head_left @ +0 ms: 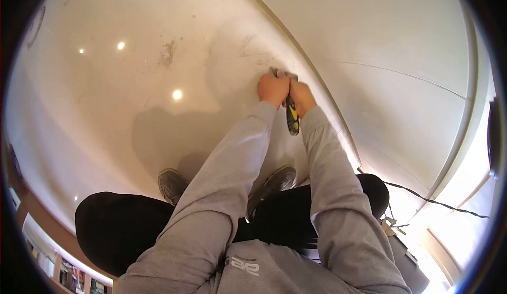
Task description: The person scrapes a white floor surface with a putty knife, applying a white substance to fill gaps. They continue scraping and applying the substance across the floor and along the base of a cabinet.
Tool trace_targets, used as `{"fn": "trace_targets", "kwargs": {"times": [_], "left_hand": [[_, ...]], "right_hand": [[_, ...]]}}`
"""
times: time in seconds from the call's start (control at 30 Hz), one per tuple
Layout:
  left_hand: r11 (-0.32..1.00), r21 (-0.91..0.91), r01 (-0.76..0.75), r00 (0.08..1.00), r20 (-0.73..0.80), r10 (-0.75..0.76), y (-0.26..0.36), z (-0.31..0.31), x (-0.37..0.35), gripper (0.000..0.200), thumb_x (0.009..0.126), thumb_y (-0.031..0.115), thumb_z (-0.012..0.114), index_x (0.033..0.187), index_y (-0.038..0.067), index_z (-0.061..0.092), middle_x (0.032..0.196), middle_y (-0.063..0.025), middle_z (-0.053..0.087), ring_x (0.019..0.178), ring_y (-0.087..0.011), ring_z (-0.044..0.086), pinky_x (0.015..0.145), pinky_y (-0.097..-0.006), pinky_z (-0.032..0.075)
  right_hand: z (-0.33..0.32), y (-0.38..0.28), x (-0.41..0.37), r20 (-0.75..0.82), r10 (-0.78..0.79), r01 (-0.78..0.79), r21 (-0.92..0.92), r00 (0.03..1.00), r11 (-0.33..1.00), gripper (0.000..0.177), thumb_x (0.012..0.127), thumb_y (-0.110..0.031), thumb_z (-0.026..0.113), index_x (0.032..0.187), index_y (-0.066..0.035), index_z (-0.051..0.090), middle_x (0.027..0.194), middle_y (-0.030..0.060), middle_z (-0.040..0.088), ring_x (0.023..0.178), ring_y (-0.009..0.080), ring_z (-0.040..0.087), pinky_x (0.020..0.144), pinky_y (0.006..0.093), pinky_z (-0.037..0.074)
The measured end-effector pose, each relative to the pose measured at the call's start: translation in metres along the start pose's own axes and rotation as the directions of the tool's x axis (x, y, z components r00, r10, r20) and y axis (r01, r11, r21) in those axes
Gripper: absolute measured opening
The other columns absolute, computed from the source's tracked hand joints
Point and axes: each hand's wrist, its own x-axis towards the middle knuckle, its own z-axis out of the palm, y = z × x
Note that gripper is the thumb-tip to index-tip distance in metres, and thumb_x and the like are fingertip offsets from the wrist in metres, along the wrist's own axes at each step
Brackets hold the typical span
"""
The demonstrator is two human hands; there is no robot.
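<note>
Both my hands are closed on a scraper with a black and yellow handle [293, 121], low over the glossy floor [179, 120] beside the wall's base. My right hand [302, 97] wraps the handle, whose butt end sticks out below it towards me. Pressed up against it, my left hand [273, 89] is curled around the front part of the tool. A dark, wide head [289, 74] shows just past my knuckles. Its working edge is mostly hidden by my fingers.
A baseboard edge [311, 64] runs along the pale wall [385, 40]. Dark scuffs [168, 51] mark the floor. My shoes [172, 184] stand close by. A dark cable [422, 195] stretches to the right, and shelves [68, 273] appear at lower left.
</note>
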Motion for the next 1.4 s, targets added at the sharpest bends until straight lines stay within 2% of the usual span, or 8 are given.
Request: {"fn": "trace_targets", "kwargs": {"times": [0.07, 0.53, 0.6, 0.9, 1.07, 1.17, 1.3, 1.4], "left_hand": [[0.944, -0.018, 0.331, 0.832, 0.478, -0.282, 0.042, -0.037, 0.017, 0.052, 0.090, 0.036, 0.049, 0.074, -0.010, 0.069, 0.071, -0.0263, 0.067, 0.069, -0.0351, 0.070, 0.072, -0.0439, 0.055], [0.984, -0.051, 0.172, 0.979, 0.118, -0.165, 0.021, -0.020, 0.016, 0.044, 0.086, 0.030, 0.054, 0.070, -0.009, 0.066, 0.067, -0.0272, 0.066, 0.061, -0.0375, 0.067, 0.065, -0.0401, 0.055], [0.956, 0.014, 0.294, 0.790, 0.559, -0.251, 0.029, -0.021, 0.037, 0.044, 0.081, 0.033, 0.060, 0.087, -0.009, 0.070, 0.090, -0.0272, 0.069, 0.091, -0.0373, 0.069, 0.086, -0.0426, 0.053], [0.933, 0.016, 0.361, 0.791, 0.525, -0.315, 0.023, -0.008, 0.022, 0.040, 0.080, 0.031, 0.060, 0.091, -0.005, 0.072, 0.095, -0.0275, 0.069, 0.096, -0.0394, 0.068, 0.088, -0.0435, 0.052], [0.995, 0.054, 0.087, 0.989, -0.127, -0.080, 0.015, 0.014, 0.025, 0.048, 0.085, 0.035, 0.050, 0.056, 0.000, 0.065, 0.049, -0.0155, 0.061, 0.046, -0.0285, 0.063, 0.055, -0.0403, 0.053], [0.968, 0.050, 0.246, 0.779, 0.584, -0.228, 0.062, -0.032, 0.040, 0.044, 0.082, 0.035, 0.051, 0.061, 0.000, 0.068, 0.055, -0.0162, 0.064, 0.049, -0.0298, 0.064, 0.058, -0.0382, 0.055], [0.989, -0.083, 0.125, 0.989, 0.092, -0.117, 0.031, -0.010, 0.011, 0.043, 0.082, 0.034, 0.053, 0.062, -0.001, 0.068, 0.056, -0.0179, 0.064, 0.053, -0.0311, 0.066, 0.059, -0.0399, 0.055], [0.970, 0.021, 0.241, 0.881, 0.414, -0.228, 0.051, -0.026, 0.023, 0.045, 0.087, 0.035, 0.052, 0.079, -0.005, 0.072, 0.077, -0.0243, 0.070, 0.077, -0.0343, 0.071, 0.075, -0.0422, 0.055]], "right_hand": [[-0.011, -0.011, 0.012, 0.190, -0.097, 0.132, -0.181, 0.977, 0.974, 0.038, 0.096, -0.030, 0.052, 0.088, 0.005, 0.064, 0.069, 0.0131, 0.063, 0.051, 0.0229, 0.057, 0.048, 0.0374, 0.045], [-0.003, -0.009, 0.026, 0.080, -0.059, 0.071, -0.158, 0.995, 0.985, 0.035, 0.096, -0.029, 0.050, 0.080, -0.002, 0.063, 0.066, 0.0107, 0.063, 0.051, 0.0238, 0.057, 0.048, 0.0368, 0.043], [-0.010, -0.030, 0.031, 0.207, -0.004, 0.058, -0.256, 0.978, 0.965, 0.031, 0.095, -0.026, 0.054, 0.079, -0.001, 0.064, 0.066, 0.0088, 0.064, 0.052, 0.0232, 0.057, 0.048, 0.0357, 0.042], [-0.007, -0.032, 0.019, 0.275, -0.035, 0.062, -0.090, 0.961, 0.994, 0.031, 0.093, -0.030, 0.056, 0.075, -0.006, 0.063, 0.061, 0.0088, 0.059, 0.048, 0.0202, 0.054, 0.044, 0.0337, 0.040], [-0.008, -0.002, 0.059, -0.019, -0.099, 0.096, -0.142, 0.995, 0.985, 0.032, 0.090, -0.033, 0.057, 0.070, -0.009, 0.061, 0.058, 0.0061, 0.058, 0.048, 0.0176, 0.053, 0.046, 0.0315, 0.038], [-0.018, -0.054, 0.032, 0.390, 0.050, 0.063, -0.272, 0.919, 0.960, 0.033, 0.094, -0.034, 0.055, 0.079, -0.005, 0.064, 0.064, 0.0089, 0.060, 0.049, 0.0197, 0.054, 0.048, 0.0333, 0.041], [-0.008, -0.029, 0.014, 0.166, -0.019, 0.039, -0.113, 0.986, 0.993, 0.029, 0.094, -0.032, 0.057, 0.078, -0.009, 0.064, 0.063, 0.0045, 0.061, 0.047, 0.0161, 0.053, 0.044, 0.0299, 0.039], [-0.012, -0.031, 0.023, 0.234, -0.038, 0.059, -0.085, 0.972, 0.995, 0.034, 0.095, -0.035, 0.056, 0.079, -0.005, 0.062, 0.061, 0.0085, 0.059, 0.045, 0.0195, 0.051, 0.044, 0.0332, 0.039]]}}
